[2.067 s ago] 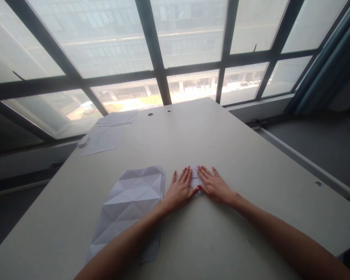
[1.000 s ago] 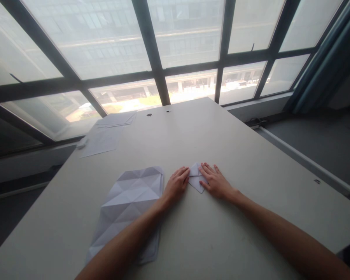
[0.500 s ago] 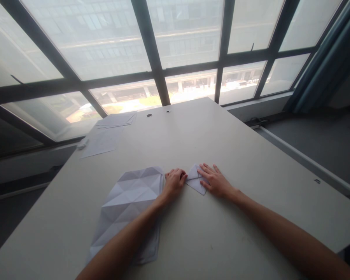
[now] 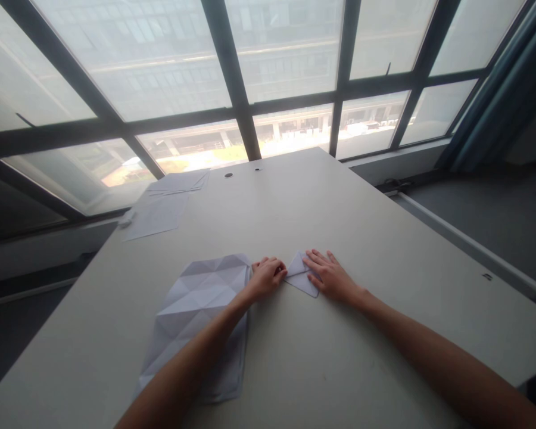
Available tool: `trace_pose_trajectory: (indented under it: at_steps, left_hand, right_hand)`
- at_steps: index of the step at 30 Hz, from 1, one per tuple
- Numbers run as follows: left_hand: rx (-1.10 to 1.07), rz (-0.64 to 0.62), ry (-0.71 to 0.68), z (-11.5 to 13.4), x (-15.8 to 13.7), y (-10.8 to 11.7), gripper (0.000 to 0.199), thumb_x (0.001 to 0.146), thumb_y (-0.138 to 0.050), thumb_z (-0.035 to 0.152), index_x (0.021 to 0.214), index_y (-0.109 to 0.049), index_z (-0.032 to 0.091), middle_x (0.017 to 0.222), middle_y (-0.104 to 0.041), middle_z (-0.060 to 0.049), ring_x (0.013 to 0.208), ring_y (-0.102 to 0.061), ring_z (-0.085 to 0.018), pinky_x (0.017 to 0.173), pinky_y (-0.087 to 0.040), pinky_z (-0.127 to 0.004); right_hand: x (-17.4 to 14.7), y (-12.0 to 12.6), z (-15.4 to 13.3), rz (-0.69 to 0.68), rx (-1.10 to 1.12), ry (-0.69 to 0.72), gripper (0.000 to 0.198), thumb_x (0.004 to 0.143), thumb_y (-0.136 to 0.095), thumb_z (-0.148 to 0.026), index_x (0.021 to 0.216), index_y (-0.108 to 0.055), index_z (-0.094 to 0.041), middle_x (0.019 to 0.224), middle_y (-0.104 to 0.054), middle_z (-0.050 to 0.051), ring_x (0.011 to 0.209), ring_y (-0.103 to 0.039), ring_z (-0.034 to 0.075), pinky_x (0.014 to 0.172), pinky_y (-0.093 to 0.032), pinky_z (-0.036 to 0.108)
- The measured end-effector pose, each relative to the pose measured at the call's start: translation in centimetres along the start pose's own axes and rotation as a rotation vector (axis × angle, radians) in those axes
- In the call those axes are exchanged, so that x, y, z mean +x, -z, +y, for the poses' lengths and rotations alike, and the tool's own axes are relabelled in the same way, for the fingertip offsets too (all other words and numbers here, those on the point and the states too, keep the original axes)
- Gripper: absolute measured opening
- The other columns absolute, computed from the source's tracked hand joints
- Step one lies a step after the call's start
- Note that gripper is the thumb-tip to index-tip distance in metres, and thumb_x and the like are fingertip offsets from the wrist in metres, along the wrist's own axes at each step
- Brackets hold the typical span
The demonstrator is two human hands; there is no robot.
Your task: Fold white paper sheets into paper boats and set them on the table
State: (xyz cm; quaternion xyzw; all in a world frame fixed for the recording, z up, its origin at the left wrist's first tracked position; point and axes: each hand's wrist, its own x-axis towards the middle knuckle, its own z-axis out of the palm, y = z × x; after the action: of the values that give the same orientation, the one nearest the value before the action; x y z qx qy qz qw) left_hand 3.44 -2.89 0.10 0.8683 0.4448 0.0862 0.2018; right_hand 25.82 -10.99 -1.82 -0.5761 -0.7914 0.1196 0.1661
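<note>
Head view: right of the creased sheets, the folded paper lies on the worktop, left hand pinching its tip, right hand spread flat on it; should that palm slacken, the pinch could drag folds askew.

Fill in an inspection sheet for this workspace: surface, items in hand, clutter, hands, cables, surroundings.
Surface: white table, dark round spot near the far edge.
Items in hand: small folded paper, lying between the hands.
Clutter: creased paper partly behind the left forearm; loose sheets and a small white object at far left.
Hands: right hand spread flat on the folded paper; left hand curled at its left tip, grip unclear.
Cables: dark tangle beyond the table, possibly cable.
Surroundings: framed windows ahead, blue curtain at right.
</note>
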Motion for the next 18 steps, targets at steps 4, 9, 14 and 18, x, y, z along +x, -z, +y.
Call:
trace_pose_trajectory:
  at_steps: [4, 9, 14, 18]
  left_hand:
    - [-0.046, -0.055, -0.015, -0.1, 0.0, 0.6, 0.017, 0.087, -0.055, 0.032, 0.083, -0.069, 0.022, 0.087, -0.068, -0.001, 0.095, -0.055, -0.022, 0.091, -0.031, -0.038]
    - [-0.047, 0.014, -0.006, -0.1, 0.0, 0.1, 0.018, 0.085, -0.056, 0.034, 0.084, -0.07, 0.023, 0.087, -0.07, -0.001, 0.094, -0.056, -0.022, 0.088, -0.031, -0.036]
    - [-0.039, 0.135, -0.008, 0.1, -0.3, -0.6, 0.022, 0.09, -0.051, 0.034, 0.082, -0.068, 0.024, 0.089, -0.071, -0.001, 0.093, -0.057, -0.021, 0.086, -0.031, -0.035]
    - [-0.057, 0.147, -0.026, 0.2, -0.5, -0.6, 0.019, 0.089, -0.055, 0.037, 0.084, -0.068, 0.024, 0.087, -0.07, 0.0, 0.09, -0.058, -0.02, 0.086, -0.032, -0.035]
  right_hand:
    - [0.1, 0.0, 0.4, -0.007, 0.016, 0.034, 0.049, 0.096, -0.042, -0.03, 0.145, -0.041, -0.022, 0.155, -0.032, 0.008, 0.145, -0.021, 0.024, 0.116, -0.012, 0.052]
    - [0.1, 0.0, 0.8, -0.016, 0.026, 0.083, 0.048, 0.096, -0.043, -0.029, 0.144, -0.042, -0.024, 0.154, -0.035, 0.007, 0.145, -0.023, 0.024, 0.116, -0.012, 0.054]
    - [0.1, 0.0, 0.6, 0.0, 0.02, 0.084, 0.048, 0.096, -0.042, -0.029, 0.144, -0.041, -0.024, 0.154, -0.035, 0.008, 0.144, -0.024, 0.024, 0.116, -0.012, 0.055]
    - [0.1, 0.0, 0.5, 0.006, 0.021, 0.08, 0.048, 0.097, -0.042, -0.029, 0.144, -0.042, -0.022, 0.154, -0.035, 0.008, 0.144, -0.024, 0.023, 0.116, -0.012, 0.054]
